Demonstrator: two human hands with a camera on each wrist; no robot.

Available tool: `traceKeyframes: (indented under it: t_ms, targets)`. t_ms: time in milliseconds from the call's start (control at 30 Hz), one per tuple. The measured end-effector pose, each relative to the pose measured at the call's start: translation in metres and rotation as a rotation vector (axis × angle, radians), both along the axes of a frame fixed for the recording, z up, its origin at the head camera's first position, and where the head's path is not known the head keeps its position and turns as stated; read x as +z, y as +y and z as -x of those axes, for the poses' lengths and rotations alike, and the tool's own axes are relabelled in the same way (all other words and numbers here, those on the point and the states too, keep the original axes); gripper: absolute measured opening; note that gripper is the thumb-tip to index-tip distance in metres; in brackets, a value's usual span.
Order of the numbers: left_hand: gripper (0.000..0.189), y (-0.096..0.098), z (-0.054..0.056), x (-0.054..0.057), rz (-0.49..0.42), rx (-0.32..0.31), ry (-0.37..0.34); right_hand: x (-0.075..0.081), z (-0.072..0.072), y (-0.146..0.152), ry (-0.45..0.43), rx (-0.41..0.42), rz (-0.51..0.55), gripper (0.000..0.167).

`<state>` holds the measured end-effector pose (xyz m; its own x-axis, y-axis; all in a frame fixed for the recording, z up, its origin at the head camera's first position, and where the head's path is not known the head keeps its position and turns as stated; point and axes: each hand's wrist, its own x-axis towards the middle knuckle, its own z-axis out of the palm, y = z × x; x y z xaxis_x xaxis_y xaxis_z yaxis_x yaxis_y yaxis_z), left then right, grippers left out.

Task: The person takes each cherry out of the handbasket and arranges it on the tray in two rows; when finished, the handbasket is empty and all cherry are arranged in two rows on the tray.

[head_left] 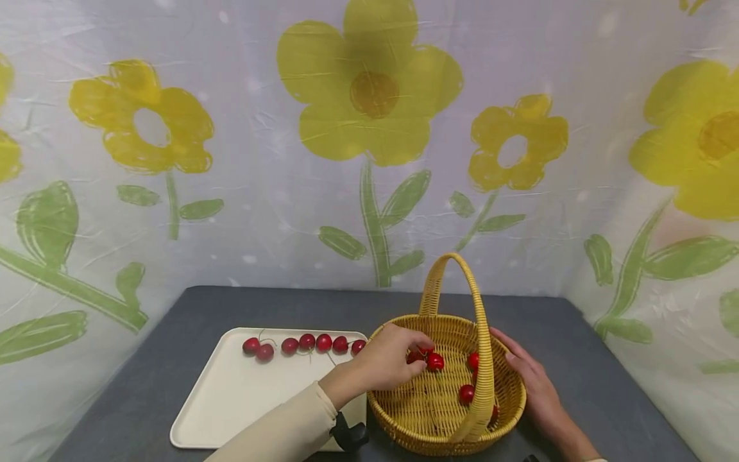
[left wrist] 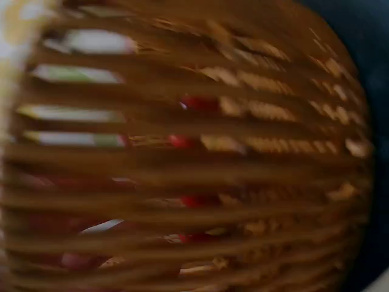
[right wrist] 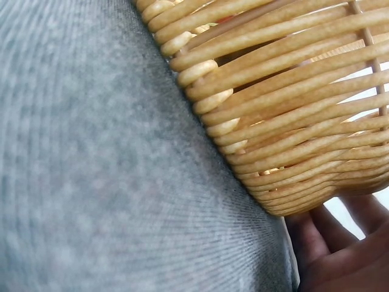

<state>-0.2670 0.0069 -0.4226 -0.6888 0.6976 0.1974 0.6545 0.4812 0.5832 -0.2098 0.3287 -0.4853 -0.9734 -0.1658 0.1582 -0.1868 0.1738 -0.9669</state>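
Note:
In the head view, my left hand (head_left: 388, 358) reaches over the left rim of a yellow wicker basket (head_left: 424, 410) with a tall arched handle. Its thumb and fingers are bent around a dark red cherry (head_left: 414, 357), partly hidden by them. Right beside the fingertips is a brighter cherry (head_left: 435, 362). Several more lie at the right, one of them a cherry (head_left: 466, 394) near the handle. My right hand (head_left: 537, 391) rests against the basket's outer right side, fingers extended along it. The right wrist view shows that hand (right wrist: 346, 258) touching the woven wall (right wrist: 292, 134).
Left of the basket lies a cream tray (head_left: 254, 404), with a row of cherries, including one cherry (head_left: 324, 342), along its far edge. Both stand on a dark grey table (head_left: 144, 385). A flower-printed curtain (head_left: 242, 256) encloses the back and sides.

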Motion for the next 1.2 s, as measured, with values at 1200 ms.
traceKeyframes:
  t_ms: [1200]
  targets:
    - [0.018,0.009,-0.004,-0.014,0.281,-0.128,0.342,-0.002,0.001,0.001,0.014,-0.001,-0.031,0.054]
